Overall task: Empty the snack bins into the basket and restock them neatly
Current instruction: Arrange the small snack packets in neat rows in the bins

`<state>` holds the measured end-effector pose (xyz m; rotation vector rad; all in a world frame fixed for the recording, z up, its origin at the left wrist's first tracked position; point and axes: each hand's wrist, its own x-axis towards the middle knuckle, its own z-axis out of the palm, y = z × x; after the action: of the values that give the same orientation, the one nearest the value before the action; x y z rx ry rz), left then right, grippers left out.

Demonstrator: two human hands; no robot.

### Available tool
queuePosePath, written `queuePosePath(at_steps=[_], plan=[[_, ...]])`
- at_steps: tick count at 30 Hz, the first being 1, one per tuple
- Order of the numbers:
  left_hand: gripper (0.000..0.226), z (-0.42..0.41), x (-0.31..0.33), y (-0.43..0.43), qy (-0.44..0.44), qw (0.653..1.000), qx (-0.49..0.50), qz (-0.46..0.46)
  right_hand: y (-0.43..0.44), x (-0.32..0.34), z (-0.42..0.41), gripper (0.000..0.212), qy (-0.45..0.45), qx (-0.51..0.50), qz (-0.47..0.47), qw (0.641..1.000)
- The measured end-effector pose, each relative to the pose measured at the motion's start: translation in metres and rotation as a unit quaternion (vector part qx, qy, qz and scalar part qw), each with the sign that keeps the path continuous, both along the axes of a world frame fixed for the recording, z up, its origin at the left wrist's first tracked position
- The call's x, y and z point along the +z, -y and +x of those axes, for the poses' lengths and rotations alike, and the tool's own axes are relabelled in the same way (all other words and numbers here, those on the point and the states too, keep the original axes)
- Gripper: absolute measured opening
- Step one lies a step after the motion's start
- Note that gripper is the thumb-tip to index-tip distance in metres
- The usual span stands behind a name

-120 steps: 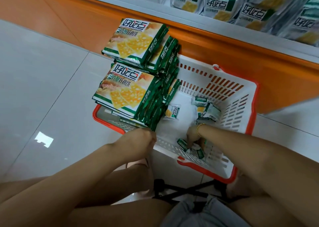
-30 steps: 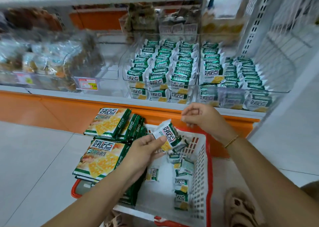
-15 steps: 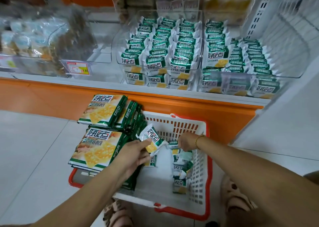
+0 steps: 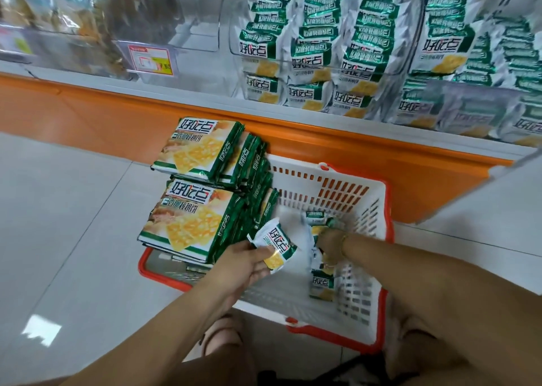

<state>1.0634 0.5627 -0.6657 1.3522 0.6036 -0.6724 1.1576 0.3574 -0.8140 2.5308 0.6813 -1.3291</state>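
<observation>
At the left of the shelf, a clear plastic bin (image 4: pixel 199 10) behind a red-and-white price tag (image 4: pixel 152 58) shows nothing inside that I can make out, so it looks to be waiting for stock. Below it, two piles of large flat green-and-yellow cracker packs (image 4: pixel 190 215) sit across the left end of the white slotted plastic basket with a red rim (image 4: pixel 337 189), which stands on the floor. The left hand (image 4: pixel 243 261) has its grip pinching one small green-and-white snack packet (image 4: pixel 275 246) above the basket. The right hand (image 4: pixel 331 240) is down among the few loose packets (image 4: pixel 321 286) in the basket; its grip is hidden, so I cannot tell if it holds one. Further right, the filled clear bins (image 4: pixel 322 42) hold neat rows of packets, so I judge the restocking of small packets to be nearly done.
</observation>
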Motion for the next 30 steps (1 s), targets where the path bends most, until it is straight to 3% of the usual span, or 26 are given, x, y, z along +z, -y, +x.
queuePosePath(at_steps=[2,4,6,12,15,17,19,23,27,30], plan=[[0.014,-0.001,0.004,0.004,0.000,1.000,-0.005,-0.001,0.000,0.031,0.003,0.028,-0.038,-0.073,0.053,0.995],[0.016,-0.002,0.004,0.007,-0.001,1.000,-0.012,0.007,-0.002,0.061,0.009,0.038,-0.081,-0.159,0.137,0.974],[0.018,-0.004,0.003,0.011,0.001,1.000,-0.014,0.006,-0.002,0.094,0.016,0.031,-0.122,-0.207,0.202,0.950],[0.008,0.002,0.009,0.023,0.020,0.999,-0.012,-0.024,0.017,0.174,0.022,0.016,-0.149,-0.277,0.336,0.888],[0.020,0.012,0.020,0.030,0.039,0.997,0.014,-0.069,0.035,0.201,0.021,0.029,-0.153,-0.350,0.367,0.848],[0.056,0.021,0.030,0.034,0.057,0.993,0.013,-0.100,0.048,0.217,0.021,0.027,-0.113,-0.347,0.380,0.850],[0.016,0.028,0.044,0.039,0.082,0.989,0.001,-0.124,0.061,0.234,0.021,0.017,-0.055,-0.327,0.383,0.862],[0.018,0.040,0.063,0.047,0.122,0.981,-0.021,-0.147,0.077,0.265,0.024,0.014,0.052,-0.277,0.349,0.894],[0.038,0.050,0.079,0.058,0.152,0.971,-0.071,-0.170,0.089,0.291,0.025,0.015,0.073,-0.277,0.355,0.890],[0.033,0.056,0.091,0.067,0.184,0.964,-0.099,-0.164,0.094,0.312,0.026,0.021,0.139,-0.196,0.327,0.914]])
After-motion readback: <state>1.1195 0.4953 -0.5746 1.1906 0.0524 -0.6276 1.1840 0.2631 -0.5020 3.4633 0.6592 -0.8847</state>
